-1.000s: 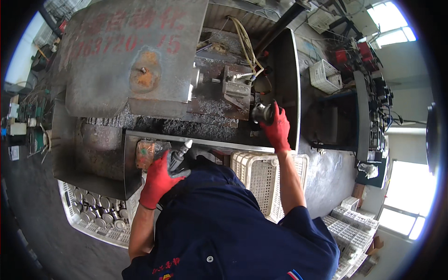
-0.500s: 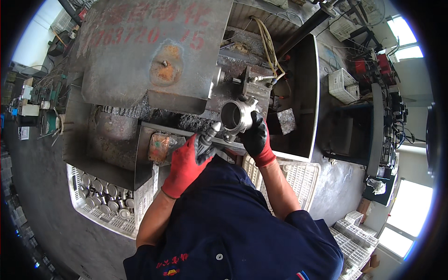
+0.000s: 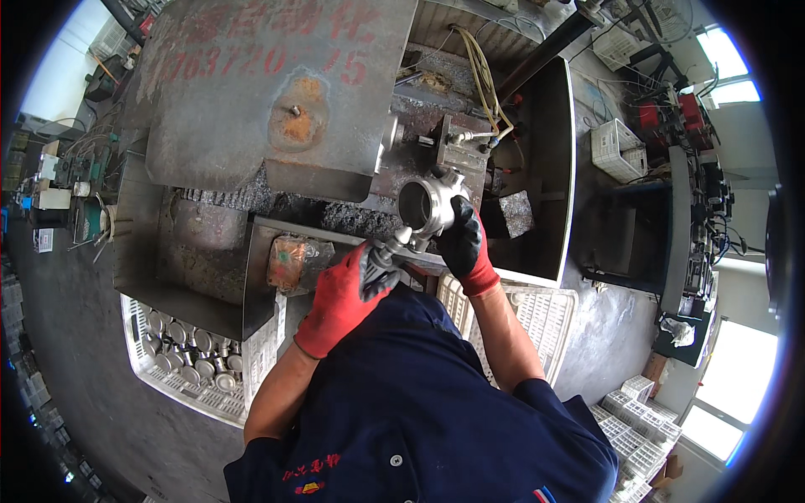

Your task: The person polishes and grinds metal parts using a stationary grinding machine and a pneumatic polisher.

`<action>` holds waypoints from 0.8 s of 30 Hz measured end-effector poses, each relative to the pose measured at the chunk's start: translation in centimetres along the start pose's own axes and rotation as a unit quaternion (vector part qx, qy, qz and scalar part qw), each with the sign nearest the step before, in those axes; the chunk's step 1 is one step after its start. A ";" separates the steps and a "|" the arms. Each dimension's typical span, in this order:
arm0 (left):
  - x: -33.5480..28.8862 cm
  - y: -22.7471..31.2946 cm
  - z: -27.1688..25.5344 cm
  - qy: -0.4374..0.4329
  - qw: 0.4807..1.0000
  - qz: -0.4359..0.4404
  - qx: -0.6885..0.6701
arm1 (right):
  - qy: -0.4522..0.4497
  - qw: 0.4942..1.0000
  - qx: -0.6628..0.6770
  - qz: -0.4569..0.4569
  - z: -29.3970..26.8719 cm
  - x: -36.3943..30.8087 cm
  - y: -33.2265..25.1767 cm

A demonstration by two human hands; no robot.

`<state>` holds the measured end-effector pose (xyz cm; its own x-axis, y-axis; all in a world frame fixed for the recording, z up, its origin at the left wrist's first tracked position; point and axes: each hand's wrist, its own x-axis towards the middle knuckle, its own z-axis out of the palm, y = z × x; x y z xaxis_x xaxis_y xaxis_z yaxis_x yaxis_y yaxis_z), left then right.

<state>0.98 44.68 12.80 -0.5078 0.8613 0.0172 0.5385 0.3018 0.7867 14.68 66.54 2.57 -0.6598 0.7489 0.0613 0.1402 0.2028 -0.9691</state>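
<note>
Both my hands wear red gloves with dark palms and fingers. In my right hand (image 3: 466,245) is a silvery metal housing (image 3: 438,207), a short hollow cylinder with small side stubs. Its round opening faces left, and my fingers close on its right side. My left hand (image 3: 348,289) grips a grey tool with a silver cone-shaped tip (image 3: 396,241), its exact kind unclear. The tip points up and right, close by the lower edge of the housing; whether they touch, I cannot tell.
A machine with a big grey metal cover (image 3: 226,92) stands in front, with a clamping block (image 3: 463,142) and yellowish hoses (image 3: 480,71). A wrapped orange-brown block (image 3: 289,261) lies by its tray. A white crate (image 3: 189,394) of metal parts is at lower left, another crate (image 3: 537,323) at right.
My left hand has moved up and right, bringing the cone-tipped tool closer to the housing. My right hand, holding the housing, has barely shifted.
</note>
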 end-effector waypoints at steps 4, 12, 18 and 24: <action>-0.1 1.0 -2.7 0.002 0.999 -0.048 -0.018 | -0.035 0.971 -0.181 -0.153 -2.0 0.7 -4.3; 0.5 1.9 -5.2 -0.153 0.973 0.015 0.173 | -0.181 0.968 0.172 0.013 -0.7 3.6 -12.8; 1.4 1.5 -4.4 -0.224 0.955 0.005 0.193 | -0.216 0.954 0.201 0.043 -0.9 0.6 -12.0; -1.5 -1.8 -3.2 -0.168 0.984 -0.017 0.049 | 0.086 0.976 0.121 0.158 -7.1 -10.0 -6.2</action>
<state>-1.38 41.52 13.33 -0.2840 0.9319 -0.2258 0.5960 0.3560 0.7197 25.68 62.25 9.62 -0.4751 0.8489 -0.2319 0.1242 -0.1961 -0.9727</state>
